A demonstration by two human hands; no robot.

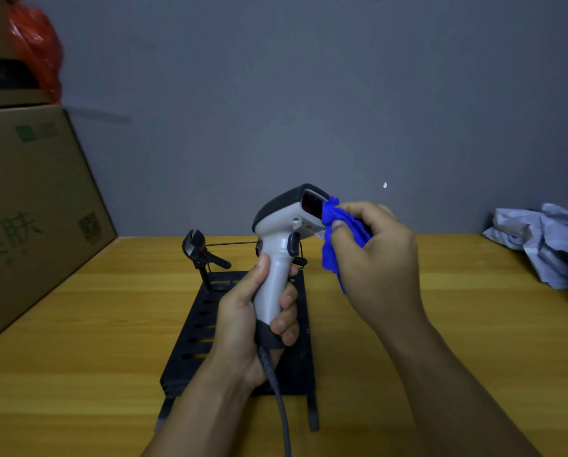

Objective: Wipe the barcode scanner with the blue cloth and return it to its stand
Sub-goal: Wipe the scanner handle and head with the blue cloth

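My left hand (pixel 249 319) grips the handle of the grey barcode scanner (pixel 281 245) and holds it upright above the stand, head pointing right. Its dark red window faces my right hand (pixel 378 252), which is closed around the bunched blue cloth (pixel 338 235). The cloth presses against the right edge of the scanner's window. A grey cable hangs from the handle's base down past my left wrist. The black stand's cradle (pixel 196 247) sits on a short post to the left of the scanner, with nothing in it.
A black slotted metal tray (pixel 193 338) lies on the wooden table (pixel 78 374) under my left hand. A large cardboard box (pixel 35 206) stands at the left, a red plastic bag (pixel 36 44) above it. Crumpled grey plastic wrap (pixel 553 242) lies at the right by the wall.
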